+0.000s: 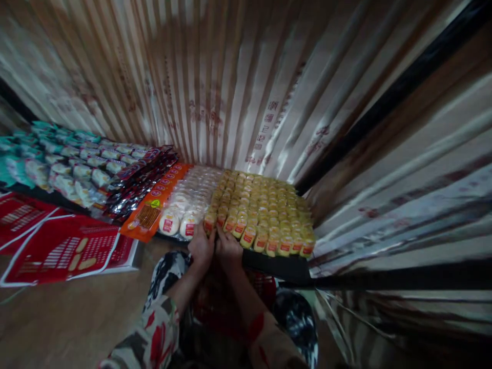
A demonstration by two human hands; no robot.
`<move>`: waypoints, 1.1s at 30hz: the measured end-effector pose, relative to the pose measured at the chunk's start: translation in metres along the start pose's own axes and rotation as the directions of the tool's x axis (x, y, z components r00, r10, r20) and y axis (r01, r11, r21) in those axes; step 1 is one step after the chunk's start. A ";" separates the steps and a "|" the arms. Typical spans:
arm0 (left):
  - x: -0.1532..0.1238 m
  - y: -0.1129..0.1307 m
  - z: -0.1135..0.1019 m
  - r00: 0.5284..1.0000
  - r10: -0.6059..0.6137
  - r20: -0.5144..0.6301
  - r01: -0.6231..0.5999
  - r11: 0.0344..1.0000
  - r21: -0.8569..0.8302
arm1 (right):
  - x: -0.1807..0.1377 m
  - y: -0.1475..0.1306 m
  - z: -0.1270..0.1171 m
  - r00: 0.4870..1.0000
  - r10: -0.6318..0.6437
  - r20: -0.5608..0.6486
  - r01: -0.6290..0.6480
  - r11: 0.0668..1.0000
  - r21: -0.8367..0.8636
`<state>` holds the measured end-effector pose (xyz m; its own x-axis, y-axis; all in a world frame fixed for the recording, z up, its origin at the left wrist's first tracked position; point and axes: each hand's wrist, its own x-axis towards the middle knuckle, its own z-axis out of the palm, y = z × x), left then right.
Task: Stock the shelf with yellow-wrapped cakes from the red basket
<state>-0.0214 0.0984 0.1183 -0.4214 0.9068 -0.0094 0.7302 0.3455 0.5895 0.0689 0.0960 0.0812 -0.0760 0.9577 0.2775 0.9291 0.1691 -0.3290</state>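
Rows of small yellow wrapped snack cakes (265, 212) with red and yellow labels fill the right part of a low black shelf. At the front left corner of these rows, my left hand (202, 246) pinches a yellow wrapped snack cake (209, 222) on its near side. My right hand (229, 249) is close beside it, its fingers closed at the neighbouring yellow packet (222, 216). Both wrists are nearly together. Just left of my left hand stand rows of white round wrapped buns (189, 224) with red labels. The fingertips are partly hidden and dim.
An orange snack bag (148, 212) lies left of the buns, followed by dark red packets (142, 177) and teal-and-white packets (73, 159). Red printed cartons (73, 246) stand on the floor at left. Pleated printed curtain (215, 87) backs the shelf; a black post (376, 107) rises at right.
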 end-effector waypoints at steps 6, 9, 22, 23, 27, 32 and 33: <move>0.004 0.003 -0.006 0.998 -0.037 0.046 0.037 0.999 -0.007 | -0.001 0.001 0.001 1.000 -0.012 -0.013 0.012 1.000 0.004; 0.006 0.003 -0.006 0.997 -0.041 0.063 0.042 0.999 -0.013 | -0.001 0.000 0.001 1.000 -0.012 -0.005 0.012 1.000 0.007; 0.003 -0.019 0.013 0.956 0.279 -0.089 -0.280 0.960 0.010 | -0.002 0.002 0.005 0.988 -0.078 -0.135 0.071 0.996 -0.059; 0.004 -0.020 0.014 0.950 0.293 -0.105 -0.290 0.956 0.039 | -0.002 0.003 0.005 0.985 -0.085 -0.147 0.077 0.995 -0.065; 0.008 -0.021 0.016 0.941 0.313 -0.133 -0.295 0.946 0.138 | -0.002 0.002 0.003 0.987 -0.083 -0.134 0.073 0.994 -0.076; 0.011 -0.024 0.023 0.923 0.351 -0.159 -0.336 0.935 0.112 | -0.001 0.000 -0.001 0.998 -0.036 -0.055 0.031 0.996 -0.087; 0.010 -0.024 0.024 0.921 0.355 -0.161 -0.342 0.934 0.106 | -0.001 -0.001 -0.002 0.999 -0.029 -0.041 0.026 0.996 -0.085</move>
<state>-0.0306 0.1053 0.0843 -0.2154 0.9187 0.3310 0.8827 0.0382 0.4683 0.0686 0.0944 0.0827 -0.0881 0.9420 0.3237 0.9542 0.1731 -0.2440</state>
